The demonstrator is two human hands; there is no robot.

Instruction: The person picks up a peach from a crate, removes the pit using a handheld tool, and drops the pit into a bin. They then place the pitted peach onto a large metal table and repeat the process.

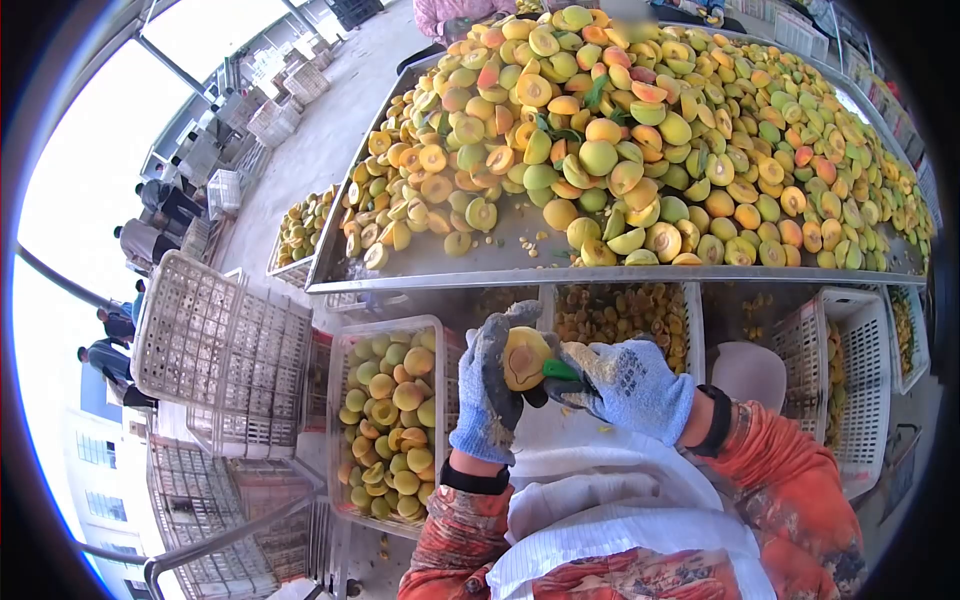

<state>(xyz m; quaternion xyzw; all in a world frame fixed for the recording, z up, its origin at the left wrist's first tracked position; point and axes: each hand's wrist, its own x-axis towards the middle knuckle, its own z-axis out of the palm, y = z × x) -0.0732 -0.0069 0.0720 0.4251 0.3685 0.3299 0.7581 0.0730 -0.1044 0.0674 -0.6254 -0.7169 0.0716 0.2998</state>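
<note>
My left hand [487, 385], in a blue knit glove with a dark coated palm, is closed around a cut yellow peach [524, 358]. The peach's cut face is turned up, with the outline of its stone in the middle. My right hand [635, 385], gloved alike, grips a tool by its green handle [561, 371]. The tool's working end lies at the peach and is hidden, so its kind does not show. Both hands are close together over my apron [600, 500], just short of the metal table's [620, 273] near edge.
Halved peaches [600, 160] lie heaped on the table. Below my left arm stands a crate of peaches [390, 420]; another crate [625, 320] under the table holds small brownish pieces. White crates [220, 350] are stacked at left, one [850, 390] stands at right. People [465, 15] work opposite.
</note>
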